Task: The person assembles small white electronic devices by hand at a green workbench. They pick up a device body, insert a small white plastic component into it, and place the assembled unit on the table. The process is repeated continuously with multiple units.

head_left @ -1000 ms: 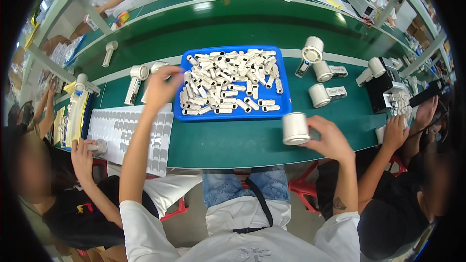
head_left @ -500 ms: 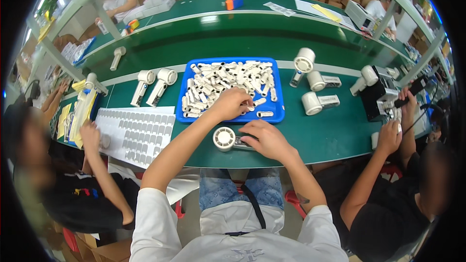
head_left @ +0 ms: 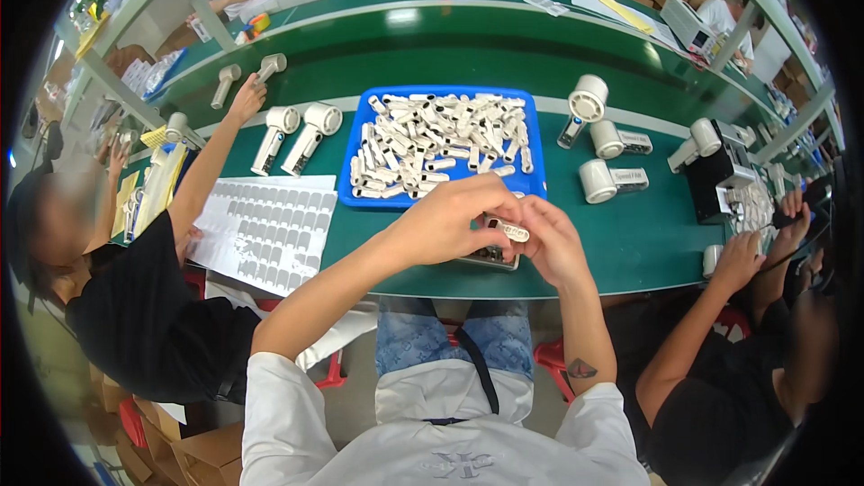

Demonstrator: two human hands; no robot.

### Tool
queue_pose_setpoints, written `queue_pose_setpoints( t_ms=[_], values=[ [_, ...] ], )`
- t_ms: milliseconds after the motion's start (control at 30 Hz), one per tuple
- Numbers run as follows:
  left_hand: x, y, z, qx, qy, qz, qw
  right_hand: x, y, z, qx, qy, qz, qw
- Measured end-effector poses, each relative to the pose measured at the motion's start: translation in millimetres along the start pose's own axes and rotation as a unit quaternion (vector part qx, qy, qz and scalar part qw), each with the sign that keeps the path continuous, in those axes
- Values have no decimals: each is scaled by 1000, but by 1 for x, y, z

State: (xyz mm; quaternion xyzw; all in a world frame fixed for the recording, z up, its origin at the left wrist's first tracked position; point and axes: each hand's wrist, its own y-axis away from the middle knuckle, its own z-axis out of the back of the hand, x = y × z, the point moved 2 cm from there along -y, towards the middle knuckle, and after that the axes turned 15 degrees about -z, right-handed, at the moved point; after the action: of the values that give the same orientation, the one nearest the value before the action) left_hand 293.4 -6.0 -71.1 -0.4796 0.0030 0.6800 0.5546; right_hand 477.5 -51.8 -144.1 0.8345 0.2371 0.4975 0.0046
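Over the near edge of the table, my left hand [head_left: 468, 216] and my right hand [head_left: 553, 238] meet with bent fingers. Between their fingertips is a small white plastic cover [head_left: 509, 229] with several small openings along it. Just below it shows part of a handheld fan's handle [head_left: 490, 256], its dark inside exposed. The fan's round head is hidden by my left hand and forearm. Beyond my hands, a blue tray [head_left: 349, 189] holds many more loose white covers [head_left: 432, 139].
Handheld fans [head_left: 306, 135] lie left of the tray, more fans [head_left: 598, 180] to its right. A sheet of grey stickers [head_left: 279, 225] lies at left. The left co-worker's hand [head_left: 247, 99] reaches a fan on the raised ledge; another co-worker works beside a black device [head_left: 711, 184] at right.
My left hand has come out of the tray to my right hand with a white cover. The left co-worker's arm has stretched forward to a fan. The view has shifted slightly.
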Motion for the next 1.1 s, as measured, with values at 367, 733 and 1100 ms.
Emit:
queue_pose_setpoints(
  t_ms=[367,733,1100],
  values=[
    [5,37,11,-78,-72,18,994,-27,15,-13,140,-274,-60,950],
    [32,81,-7,29,-141,21,989,-20,16,-26,-206,432,131,868],
    [42,86,-27,-67,-143,26,987,-3,8,-40,-210,612,176,742]
  ],
)
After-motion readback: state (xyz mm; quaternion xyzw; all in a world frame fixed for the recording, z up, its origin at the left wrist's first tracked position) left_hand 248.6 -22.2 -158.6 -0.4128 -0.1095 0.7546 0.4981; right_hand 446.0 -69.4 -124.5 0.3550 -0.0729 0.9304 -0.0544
